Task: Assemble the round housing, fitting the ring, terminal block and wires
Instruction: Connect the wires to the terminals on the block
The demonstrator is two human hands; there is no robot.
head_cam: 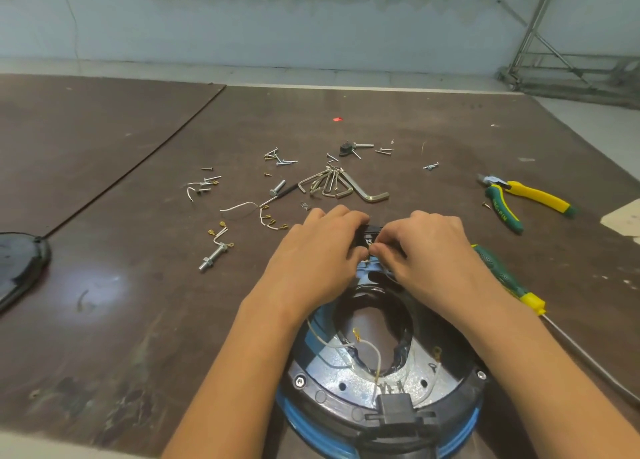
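Working at the far rim of the round housing [325, 361], the left hand [318, 250] gripped a black terminal block [372, 231] in curled fingers while the right hand [433, 247] pinched a white wire [384, 268] against it. With loose wires [372, 346] lying inside the housing, the wiring looked unfinished.

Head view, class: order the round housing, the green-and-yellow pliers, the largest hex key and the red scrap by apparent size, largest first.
1. round housing (nearest the camera, which flatters it)
2. pliers
3. largest hex key
4. red scrap
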